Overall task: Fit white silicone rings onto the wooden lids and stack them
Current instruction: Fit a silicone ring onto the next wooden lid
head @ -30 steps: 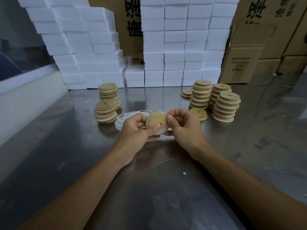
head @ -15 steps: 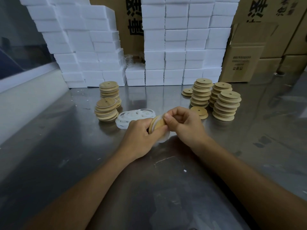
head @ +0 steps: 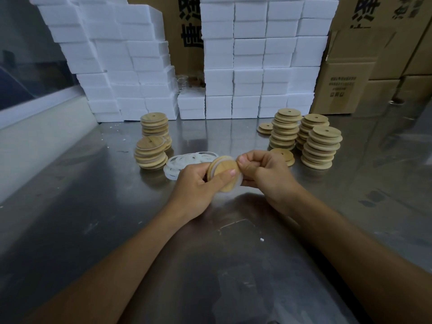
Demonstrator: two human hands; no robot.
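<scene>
above the table, both hands' curled fingers [head: 245,160] grip one ringed lid [head: 224,174].

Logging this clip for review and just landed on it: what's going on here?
A person is fitting a white silicone ring onto a wooden lid held above a steel table. The left hand grips the lid while the right hand pinches the ring at its edge. Loose rings lie just behind, with lid stacks on the left and right.
</scene>
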